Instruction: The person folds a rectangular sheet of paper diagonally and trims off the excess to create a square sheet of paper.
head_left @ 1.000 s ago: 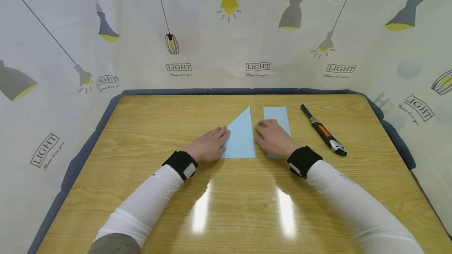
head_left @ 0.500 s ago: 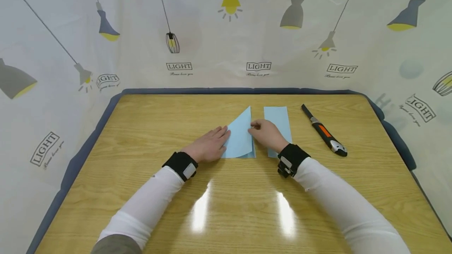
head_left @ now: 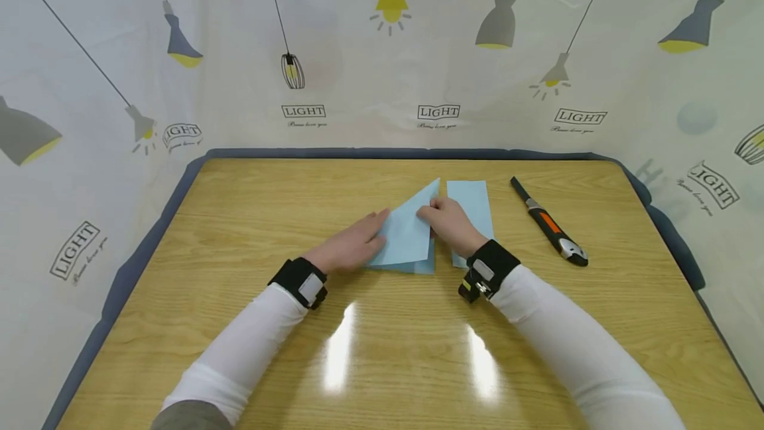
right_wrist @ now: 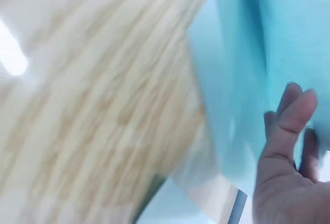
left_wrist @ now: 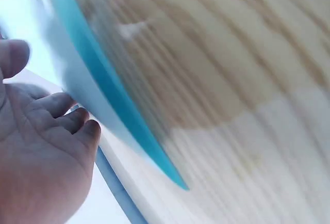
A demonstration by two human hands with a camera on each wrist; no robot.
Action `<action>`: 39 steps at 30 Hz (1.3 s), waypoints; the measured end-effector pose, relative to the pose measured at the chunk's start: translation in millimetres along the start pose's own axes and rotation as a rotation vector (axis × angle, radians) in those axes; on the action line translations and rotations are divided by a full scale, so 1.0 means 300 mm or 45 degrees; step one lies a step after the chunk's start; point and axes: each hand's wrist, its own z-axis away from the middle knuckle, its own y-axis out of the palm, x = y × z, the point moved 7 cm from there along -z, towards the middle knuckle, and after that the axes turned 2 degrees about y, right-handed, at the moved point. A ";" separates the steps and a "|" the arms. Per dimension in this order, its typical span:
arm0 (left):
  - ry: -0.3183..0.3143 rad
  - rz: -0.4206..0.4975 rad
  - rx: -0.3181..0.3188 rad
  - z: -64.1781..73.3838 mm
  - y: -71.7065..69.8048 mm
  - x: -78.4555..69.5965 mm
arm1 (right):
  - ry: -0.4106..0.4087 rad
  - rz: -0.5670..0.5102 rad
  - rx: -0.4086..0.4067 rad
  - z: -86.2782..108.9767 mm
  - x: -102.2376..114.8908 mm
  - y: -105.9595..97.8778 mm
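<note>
A light blue sheet of paper [head_left: 407, 236], folded on a slant, lies in the middle of the table with its upper layer lifted off the lower one. My right hand [head_left: 452, 223] pinches the raised layer at its right edge, thumb in front. At the sheet's left slanted side is my left hand [head_left: 352, 243], fingers mostly straight and touching the paper. The left wrist view has the palm [left_wrist: 44, 157] beside the lifted paper edge [left_wrist: 111, 92]. In the right wrist view, the fingers [right_wrist: 289, 126] are against the parted layers.
A narrow light blue paper strip [head_left: 471, 199] lies right of the folded sheet, partly behind my right hand. Farther right rests a utility knife [head_left: 548, 223] with a black and orange handle. The wooden table [head_left: 268, 191] ends at a printed curtain [head_left: 358, 71].
My right hand has moved left from over the strip, taken hold of the folded sheet's right edge and lifted its upper layer. My left hand has shifted slightly, its palm turning more sideways.
</note>
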 end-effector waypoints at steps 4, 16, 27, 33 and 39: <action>-0.058 0.276 -0.071 0.005 -0.026 -0.005 | -0.026 -0.180 -0.053 0.025 0.032 -0.023; -0.321 1.053 0.065 0.031 -0.030 -0.018 | -0.168 -0.424 0.038 0.083 0.119 -0.060; -0.466 1.150 -0.041 0.024 -0.058 0.050 | -0.219 -0.440 0.134 0.092 0.125 -0.077; -0.566 1.084 -0.329 0.041 -0.125 0.122 | -0.091 -0.279 -0.012 0.061 0.057 -0.128; -0.611 1.129 -0.470 0.052 -0.159 0.182 | 0.017 -0.096 -0.057 0.054 0.000 -0.156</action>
